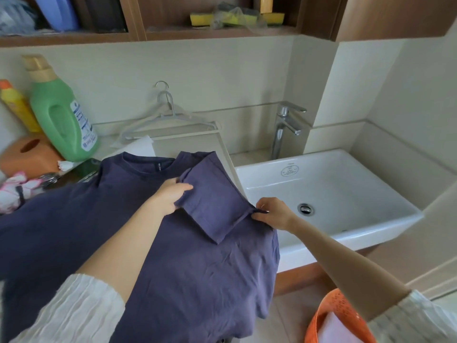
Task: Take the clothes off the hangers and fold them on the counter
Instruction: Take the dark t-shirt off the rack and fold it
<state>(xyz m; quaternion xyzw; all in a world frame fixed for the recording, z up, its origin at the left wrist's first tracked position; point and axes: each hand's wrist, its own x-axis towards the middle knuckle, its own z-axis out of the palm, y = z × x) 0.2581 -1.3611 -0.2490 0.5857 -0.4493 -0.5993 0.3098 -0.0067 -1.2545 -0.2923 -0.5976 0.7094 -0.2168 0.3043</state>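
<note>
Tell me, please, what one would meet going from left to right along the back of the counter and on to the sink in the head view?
Yellow bottle → green detergent bottle → grey hangers → chrome faucet → white sink.

A white sink fills the right side; a chrome faucet stands just behind its back rim; well left of the sink, a green detergent bottle stands upright against the wall, a yellow bottle with an orange cap beside it; an orange tissue box lies in front of them; yellow sponges sit on the wooden shelf above the sink; an orange basket sits on the floor below the sink.
</note>
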